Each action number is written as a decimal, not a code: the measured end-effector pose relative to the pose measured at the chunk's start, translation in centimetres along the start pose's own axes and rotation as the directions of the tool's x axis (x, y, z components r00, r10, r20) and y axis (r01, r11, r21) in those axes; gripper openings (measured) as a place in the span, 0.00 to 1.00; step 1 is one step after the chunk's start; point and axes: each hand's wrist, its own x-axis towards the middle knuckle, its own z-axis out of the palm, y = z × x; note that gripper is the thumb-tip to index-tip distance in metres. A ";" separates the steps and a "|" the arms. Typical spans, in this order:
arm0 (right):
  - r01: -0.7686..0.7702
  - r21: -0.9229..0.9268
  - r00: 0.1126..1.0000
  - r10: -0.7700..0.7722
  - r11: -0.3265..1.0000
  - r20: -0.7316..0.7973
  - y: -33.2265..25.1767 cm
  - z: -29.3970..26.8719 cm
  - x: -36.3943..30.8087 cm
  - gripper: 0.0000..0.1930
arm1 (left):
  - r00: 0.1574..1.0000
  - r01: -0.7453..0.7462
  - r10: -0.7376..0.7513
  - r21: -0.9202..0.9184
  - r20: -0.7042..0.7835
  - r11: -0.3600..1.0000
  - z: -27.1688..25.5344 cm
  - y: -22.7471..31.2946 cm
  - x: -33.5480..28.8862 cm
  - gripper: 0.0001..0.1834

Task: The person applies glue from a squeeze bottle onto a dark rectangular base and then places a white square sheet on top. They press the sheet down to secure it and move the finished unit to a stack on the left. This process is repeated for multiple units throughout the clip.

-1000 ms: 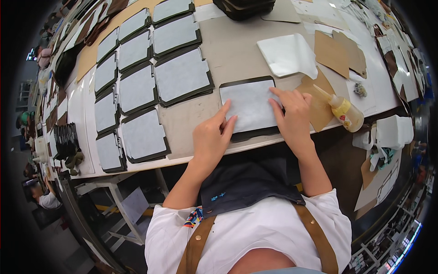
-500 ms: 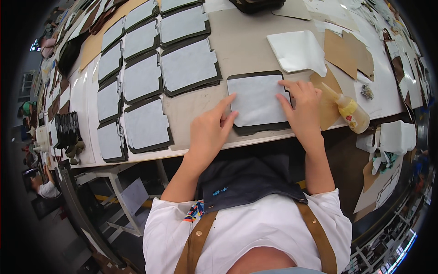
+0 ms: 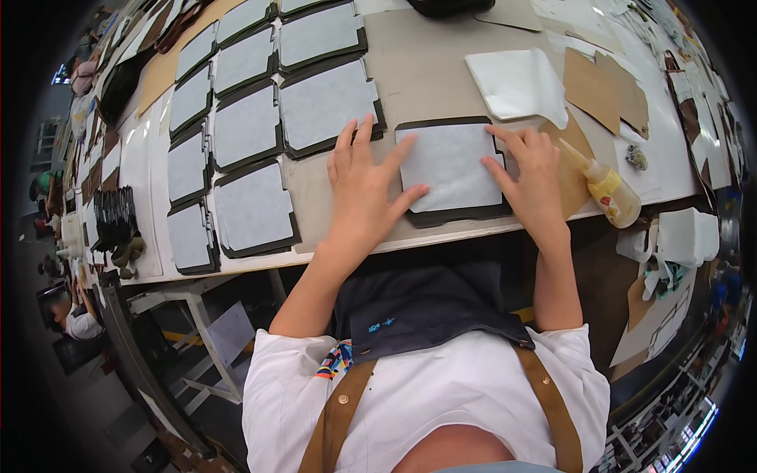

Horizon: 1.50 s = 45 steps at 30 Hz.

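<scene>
In front of me lies a dark flat panel [image 3: 465,215] with a pale grey-white sheet [image 3: 452,169] on top; the panel's dark border shows along the far and near edges. My left hand [image 3: 364,189] is open with fingers spread, its thumb and index finger at the sheet's left side. At the right edge, my right hand [image 3: 535,169] rests its index finger on the far corner and its thumb lower down, with the fingers apart. Beside the right hand a squeeze bottle [image 3: 613,199] with a pointed nozzle lies on a tan card piece [image 3: 576,130].
Rows of stacked dark panels with pale sheets [image 3: 327,106] cover the left of the table. Beyond my panel lie white sheets [image 3: 512,83] and brown card pieces [image 3: 591,87]. A small clump [image 3: 636,158] sits near the bottle. A white container [image 3: 688,236] stands at the right, below the table edge.
My left hand has opened wider, its fingers fanning out, with its thumb farther onto the sheet. The right hand has barely moved at the right edge.
</scene>
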 end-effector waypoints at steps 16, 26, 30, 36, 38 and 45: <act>0.276 0.069 0.915 -0.284 0.959 0.285 -2.0 -1.3 -4.1 0.43 | 0.873 -0.375 0.411 -0.177 0.262 0.910 -0.5 1.2 -1.8 0.51; 0.286 -0.087 0.897 -0.235 0.954 0.374 -0.9 -1.7 -5.5 0.52 | 0.830 -0.445 0.424 -0.026 0.362 0.895 -1.1 -0.1 -2.7 0.53; 0.235 -0.124 0.938 -0.192 0.964 0.290 0.0 -1.7 -5.1 0.54 | 0.843 -0.428 0.404 -0.013 0.355 0.904 -1.1 -0.1 -2.9 0.53; 0.156 -0.123 0.973 -0.130 0.980 0.192 0.6 -1.9 -5.6 0.49 | 0.890 -0.340 0.331 -0.026 0.313 0.940 -1.1 -0.7 -3.7 0.52; 0.173 -0.097 0.980 -0.162 0.980 0.114 0.7 -2.1 -5.8 0.39 | 0.906 -0.317 0.305 -0.007 0.292 0.948 -1.2 -0.9 -4.0 0.51; 0.374 -0.071 0.915 -0.380 0.925 -0.138 0.7 -0.9 -6.1 0.07 | 0.953 -0.251 0.246 0.004 0.178 0.968 -1.2 -1.2 -4.8 0.46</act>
